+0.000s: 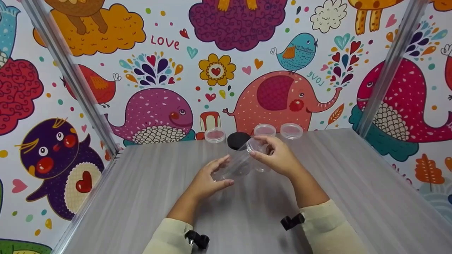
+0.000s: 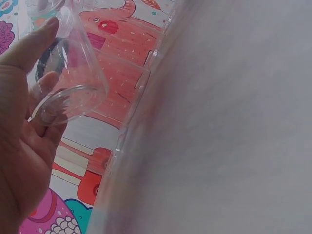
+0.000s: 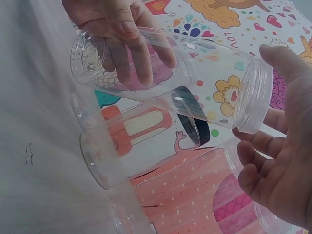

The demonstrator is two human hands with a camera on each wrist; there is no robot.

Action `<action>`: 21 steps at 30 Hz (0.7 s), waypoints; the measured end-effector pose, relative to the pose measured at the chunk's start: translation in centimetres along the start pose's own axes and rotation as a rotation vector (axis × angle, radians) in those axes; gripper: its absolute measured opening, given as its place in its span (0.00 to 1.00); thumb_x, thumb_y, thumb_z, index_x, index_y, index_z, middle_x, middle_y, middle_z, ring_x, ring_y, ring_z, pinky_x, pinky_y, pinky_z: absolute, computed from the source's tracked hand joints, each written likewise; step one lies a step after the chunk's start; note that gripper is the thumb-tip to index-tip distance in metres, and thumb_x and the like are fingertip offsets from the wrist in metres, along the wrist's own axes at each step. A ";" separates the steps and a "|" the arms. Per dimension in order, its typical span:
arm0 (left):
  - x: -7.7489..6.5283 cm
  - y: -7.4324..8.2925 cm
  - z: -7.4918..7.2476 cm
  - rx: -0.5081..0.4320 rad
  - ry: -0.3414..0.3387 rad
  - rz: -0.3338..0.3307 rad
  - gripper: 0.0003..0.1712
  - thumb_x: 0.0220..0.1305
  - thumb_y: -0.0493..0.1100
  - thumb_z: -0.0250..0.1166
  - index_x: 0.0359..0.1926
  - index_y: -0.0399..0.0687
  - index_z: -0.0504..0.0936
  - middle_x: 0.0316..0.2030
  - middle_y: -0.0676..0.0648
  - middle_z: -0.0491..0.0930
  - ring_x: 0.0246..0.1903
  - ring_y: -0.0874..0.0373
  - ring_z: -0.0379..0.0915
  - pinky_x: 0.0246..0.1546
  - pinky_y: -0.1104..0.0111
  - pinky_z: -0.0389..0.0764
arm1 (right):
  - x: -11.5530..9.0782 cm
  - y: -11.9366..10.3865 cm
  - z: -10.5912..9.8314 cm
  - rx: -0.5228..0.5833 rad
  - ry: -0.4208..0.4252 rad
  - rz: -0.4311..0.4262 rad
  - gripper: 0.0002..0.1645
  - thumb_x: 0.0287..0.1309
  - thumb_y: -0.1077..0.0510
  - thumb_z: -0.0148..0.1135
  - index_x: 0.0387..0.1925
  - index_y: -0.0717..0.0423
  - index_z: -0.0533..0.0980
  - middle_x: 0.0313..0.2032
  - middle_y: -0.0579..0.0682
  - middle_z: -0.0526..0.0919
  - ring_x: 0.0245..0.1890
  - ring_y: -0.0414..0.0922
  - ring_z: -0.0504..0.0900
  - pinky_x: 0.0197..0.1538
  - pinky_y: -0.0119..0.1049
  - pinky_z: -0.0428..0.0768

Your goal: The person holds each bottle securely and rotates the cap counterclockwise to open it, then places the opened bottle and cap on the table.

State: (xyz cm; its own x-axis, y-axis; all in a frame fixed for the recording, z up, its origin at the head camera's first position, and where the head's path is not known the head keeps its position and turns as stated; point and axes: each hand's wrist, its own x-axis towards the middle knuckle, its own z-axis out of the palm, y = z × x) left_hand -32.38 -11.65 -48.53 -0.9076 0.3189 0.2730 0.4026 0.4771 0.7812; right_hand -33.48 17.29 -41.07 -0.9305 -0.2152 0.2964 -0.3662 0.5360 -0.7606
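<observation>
A clear, see-through plastic jar (image 1: pixel 236 163) is held tilted above the table, its wide rim up and to the right. My left hand (image 1: pixel 204 181) holds it near the base, thumb on one side and fingers on the other. At the rim end, my right hand (image 1: pixel 279 154) grips the jar between thumb and fingers. In the right wrist view, the ringed rim (image 3: pixel 254 95) lies between the right thumb and fingers. Just behind stands a similar upright jar with a black lid (image 1: pixel 238 140), partly hidden by the held jar.
More clear jars stand along the back of the grey table (image 1: pixel 152 190): one at left (image 1: pixel 215 135), one behind my right hand (image 1: pixel 265 130), one at right (image 1: pixel 291 131). Printed cartoon walls (image 1: pixel 159 109) enclose the back and sides, with metal posts (image 1: pixel 76 81) at the corners.
</observation>
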 end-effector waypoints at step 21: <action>-0.1 -0.6 -1.1 -0.165 0.225 0.067 0.48 0.57 0.57 0.82 0.77 0.73 0.71 0.69 0.57 0.80 0.70 0.57 0.76 0.76 0.46 0.74 | 0.0 -0.3 -0.6 0.163 0.081 -0.041 0.38 0.65 0.45 0.71 0.75 0.37 0.70 0.63 0.52 0.79 0.52 0.51 0.78 0.54 0.44 0.84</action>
State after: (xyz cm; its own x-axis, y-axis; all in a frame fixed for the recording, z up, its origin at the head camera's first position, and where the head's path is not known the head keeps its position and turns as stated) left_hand -32.71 -12.84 -48.45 -0.8908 0.1461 0.4303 0.4543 0.3153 0.8332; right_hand -33.40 17.55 -40.47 -0.9145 -0.1644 0.3696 -0.4044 0.3877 -0.8283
